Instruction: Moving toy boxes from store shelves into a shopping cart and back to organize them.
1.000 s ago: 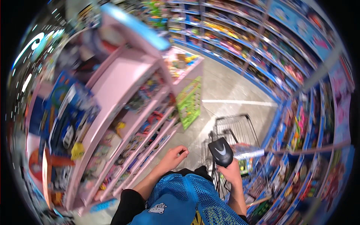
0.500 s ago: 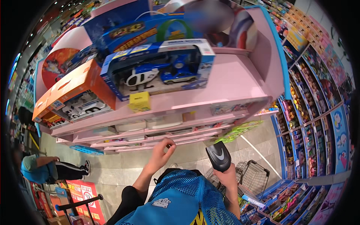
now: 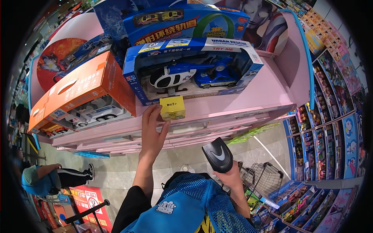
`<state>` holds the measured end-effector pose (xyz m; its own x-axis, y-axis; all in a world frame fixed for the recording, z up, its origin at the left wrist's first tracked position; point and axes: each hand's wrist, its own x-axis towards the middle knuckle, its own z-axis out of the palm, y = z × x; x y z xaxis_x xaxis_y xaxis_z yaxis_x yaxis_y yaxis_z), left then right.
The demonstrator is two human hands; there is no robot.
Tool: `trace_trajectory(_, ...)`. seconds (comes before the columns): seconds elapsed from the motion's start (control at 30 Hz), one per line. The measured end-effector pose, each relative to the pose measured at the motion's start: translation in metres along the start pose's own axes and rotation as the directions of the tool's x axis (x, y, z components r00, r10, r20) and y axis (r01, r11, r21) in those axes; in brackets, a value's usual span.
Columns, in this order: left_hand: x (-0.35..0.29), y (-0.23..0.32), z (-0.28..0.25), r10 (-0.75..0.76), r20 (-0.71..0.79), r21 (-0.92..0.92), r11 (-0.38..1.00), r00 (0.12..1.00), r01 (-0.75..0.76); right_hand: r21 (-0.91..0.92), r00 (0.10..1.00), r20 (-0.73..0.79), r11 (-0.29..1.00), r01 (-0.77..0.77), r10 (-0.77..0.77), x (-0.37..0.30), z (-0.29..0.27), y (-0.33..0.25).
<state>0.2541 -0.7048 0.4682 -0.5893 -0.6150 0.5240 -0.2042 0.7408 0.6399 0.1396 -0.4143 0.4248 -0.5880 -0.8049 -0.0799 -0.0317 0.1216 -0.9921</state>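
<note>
**Two hands at a pink toy shelf: one on a yellow tag, one on a scanner**

Two bare hands come up from the near edge. The left hand (image 3: 152,134) reaches far and up to the front lip of the pink shelf (image 3: 248,101). Its fingers (image 3: 149,116) are straight and held close together, lying just left of the small yellow box-shaped tag (image 3: 172,108), while the thumb (image 3: 164,127) rises under the tag's lower left corner. The tag sits between fingers and thumb, touching or almost touching both; whether they actually squeeze it cannot be told. The tag stands on the shelf edge, directly in front of the blue toy box (image 3: 194,70) that shows a white and blue helicopter and a blue car behind a clear window.

The right hand (image 3: 232,179) is lower and nearer, to the right of the left forearm. Its fingers are wrapped tight around the handle of a black scanner (image 3: 218,154), whose head points up toward the shelf, well apart from the tag.

Left of the blue toy box lies an orange box (image 3: 83,87) with white toy cars. Behind and above the blue one stands a box with a car track (image 3: 182,21). A wire shopping cart (image 3: 264,180) stands on the floor, near right. Another person (image 3: 46,176) bends low at the far left.
</note>
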Motion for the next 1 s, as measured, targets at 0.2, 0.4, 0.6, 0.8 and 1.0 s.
trace_trajectory(0.2, -0.001, -0.006, 0.009, -0.127, 0.096, -0.252, 0.957, 0.987, 0.147, 0.057, 0.996, -0.05, 0.995, -0.077, 0.08, -0.009, 0.017, -0.006)
trace_trajectory(0.4, -0.018, -0.008, 0.013, 0.196, -0.156, -0.174, 0.959, 0.968, -0.222, 0.054, 0.996, -0.064, 0.997, -0.061, 0.064, -0.027, 0.016, -0.008)
trace_trajectory(0.6, -0.05, 0.02, 0.023, 0.131, -0.112, -0.372, 0.914, 0.985, -0.164, -0.083, 0.989, -0.058, 0.988, 0.13, -0.135, -0.047, -0.007, -0.017)
trace_trajectory(0.8, -0.086, 0.052, 0.054, -0.222, 0.19, -0.869, 0.416, 0.956, 0.269, 0.034, 0.992, -0.088, 0.995, 0.093, -0.09, -0.085, -0.042, -0.005)
trace_trajectory(1.0, -0.098, 0.086, 0.082, -0.322, 0.399, -0.895, 0.066, 0.859, 0.44, 0.127, 0.978, -0.203, 0.989, 0.068, -0.042, -0.121, -0.07, 0.015)
